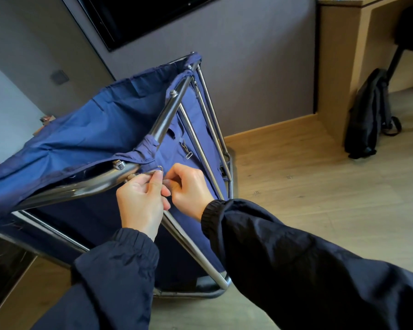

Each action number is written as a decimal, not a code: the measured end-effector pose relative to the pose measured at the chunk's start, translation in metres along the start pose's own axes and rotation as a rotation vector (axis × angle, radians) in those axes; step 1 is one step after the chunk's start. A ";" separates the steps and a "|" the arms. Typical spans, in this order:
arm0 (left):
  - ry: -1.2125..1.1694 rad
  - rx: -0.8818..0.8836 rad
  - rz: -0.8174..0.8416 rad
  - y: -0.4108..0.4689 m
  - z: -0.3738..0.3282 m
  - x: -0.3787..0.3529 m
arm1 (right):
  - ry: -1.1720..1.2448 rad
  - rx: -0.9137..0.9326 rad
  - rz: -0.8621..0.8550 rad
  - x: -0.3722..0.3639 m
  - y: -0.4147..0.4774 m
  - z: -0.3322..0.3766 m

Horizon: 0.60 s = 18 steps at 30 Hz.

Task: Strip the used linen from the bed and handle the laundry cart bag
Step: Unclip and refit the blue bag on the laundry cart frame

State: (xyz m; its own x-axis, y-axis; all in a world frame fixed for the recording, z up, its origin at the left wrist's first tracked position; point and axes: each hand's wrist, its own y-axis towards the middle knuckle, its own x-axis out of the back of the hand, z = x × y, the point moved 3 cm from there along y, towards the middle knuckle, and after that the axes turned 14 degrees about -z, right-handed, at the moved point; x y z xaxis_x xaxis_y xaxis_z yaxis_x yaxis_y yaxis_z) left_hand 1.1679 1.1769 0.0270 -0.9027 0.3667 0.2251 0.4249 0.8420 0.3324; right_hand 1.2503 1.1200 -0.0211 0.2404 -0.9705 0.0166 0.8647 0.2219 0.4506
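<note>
A dark blue fabric laundry bag (86, 129) hangs on a chromed tubular cart frame (167, 110). Both my hands work at the bag's near corner, just below the bent top rail. My left hand (141, 201) pinches a small metal hook (159, 168) at the bag's corner strap. My right hand (188, 189) pinches the strap or clip right beside it, fingertips touching those of the left. A second metal clip (187, 155) dangles from a strap on the bag's side. No bed or linen is in view.
A grey wall with a dark wall-mounted screen (138, 17) stands behind the cart. A wooden desk (339, 55) is at the right, with a black backpack (367, 115) leaning against it on the wooden floor (296, 177).
</note>
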 end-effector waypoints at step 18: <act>-0.019 0.035 -0.113 -0.002 0.005 -0.003 | 0.043 0.006 -0.058 -0.003 0.001 -0.001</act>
State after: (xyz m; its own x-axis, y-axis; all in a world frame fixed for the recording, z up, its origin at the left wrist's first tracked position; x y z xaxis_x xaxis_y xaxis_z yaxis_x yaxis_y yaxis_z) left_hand 1.1691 1.1761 0.0213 -0.9461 0.2755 0.1704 0.3178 0.8916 0.3227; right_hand 1.2509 1.1231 -0.0210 0.2091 -0.9767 -0.0476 0.8749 0.1651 0.4553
